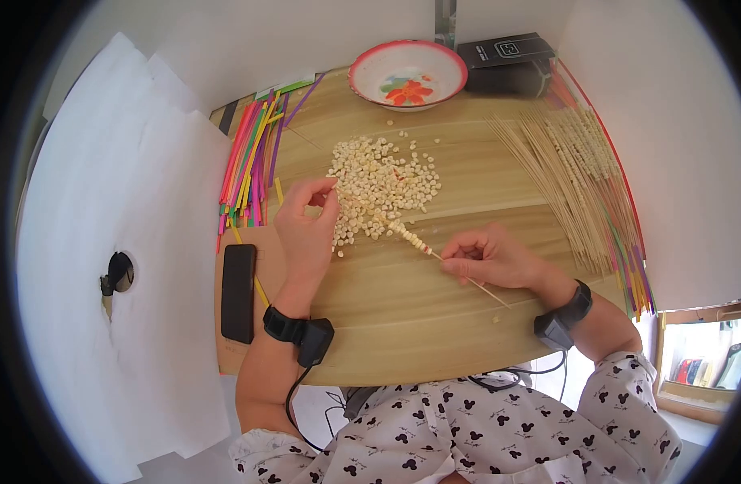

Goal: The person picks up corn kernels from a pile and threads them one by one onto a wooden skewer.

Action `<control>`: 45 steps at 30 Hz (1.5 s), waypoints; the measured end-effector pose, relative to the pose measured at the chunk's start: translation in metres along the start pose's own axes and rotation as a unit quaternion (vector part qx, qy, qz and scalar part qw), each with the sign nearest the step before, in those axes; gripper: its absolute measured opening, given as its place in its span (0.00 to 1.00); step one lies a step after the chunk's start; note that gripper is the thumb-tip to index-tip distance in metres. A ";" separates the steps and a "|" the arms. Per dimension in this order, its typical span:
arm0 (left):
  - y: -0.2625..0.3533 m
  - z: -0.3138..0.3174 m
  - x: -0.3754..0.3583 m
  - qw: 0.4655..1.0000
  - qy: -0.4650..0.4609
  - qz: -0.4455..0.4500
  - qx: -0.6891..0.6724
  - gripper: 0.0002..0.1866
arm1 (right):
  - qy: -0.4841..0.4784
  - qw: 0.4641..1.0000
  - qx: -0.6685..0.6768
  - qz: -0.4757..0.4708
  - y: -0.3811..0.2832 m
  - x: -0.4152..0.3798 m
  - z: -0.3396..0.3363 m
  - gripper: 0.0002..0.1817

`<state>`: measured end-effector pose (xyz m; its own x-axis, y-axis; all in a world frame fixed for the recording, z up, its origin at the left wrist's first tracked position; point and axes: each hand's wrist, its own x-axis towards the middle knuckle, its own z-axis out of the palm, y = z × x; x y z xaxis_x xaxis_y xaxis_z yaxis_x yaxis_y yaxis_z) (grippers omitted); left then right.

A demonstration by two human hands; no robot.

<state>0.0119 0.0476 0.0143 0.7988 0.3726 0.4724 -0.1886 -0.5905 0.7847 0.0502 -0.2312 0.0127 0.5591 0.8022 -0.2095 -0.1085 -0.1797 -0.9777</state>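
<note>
My right hand (495, 256) pinches a thin wooden skewer (491, 295), which slants up and left toward the middle of the table. Several small cream pieces (411, 236), looking like corn kernels, are threaded along its far part. The skewer's far tip lies close to a loose pile of the same cream kernels (378, 181). At the pile's left edge is my left hand (306, 222), thumb and forefinger drawn together; whatever is between them is too small to make out. A few kernels in the pile show reddish marks.
A red-rimmed bowl (407, 55) with a painted flower stands at the back beside a black box (506, 63). Many skewers (560, 177) lie on the right. Coloured strips (251, 161) lie at the left, above a dark phone (238, 294). White panels (112, 202) flank the wooden table (370, 323).
</note>
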 end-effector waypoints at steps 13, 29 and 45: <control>0.001 0.003 -0.002 1.000 -0.017 0.003 -0.001 0.08 | -0.018 0.999 -0.011 -0.028 0.000 -0.001 -0.002 0.08; 0.003 0.008 -0.007 0.999 -0.039 -0.003 -0.019 0.08 | -0.022 0.998 -0.015 -0.055 0.009 0.001 -0.003 0.09; 0.002 0.007 -0.005 0.999 -0.037 -0.004 -0.015 0.08 | -0.029 0.998 -0.018 -0.050 0.010 0.002 -0.005 0.09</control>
<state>0.0112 0.0398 0.0105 0.8402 0.3233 0.4353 -0.1972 -0.5656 0.8008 0.0544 -0.2336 0.0029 0.5173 0.8485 -0.1119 -0.0241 -0.1163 -0.9929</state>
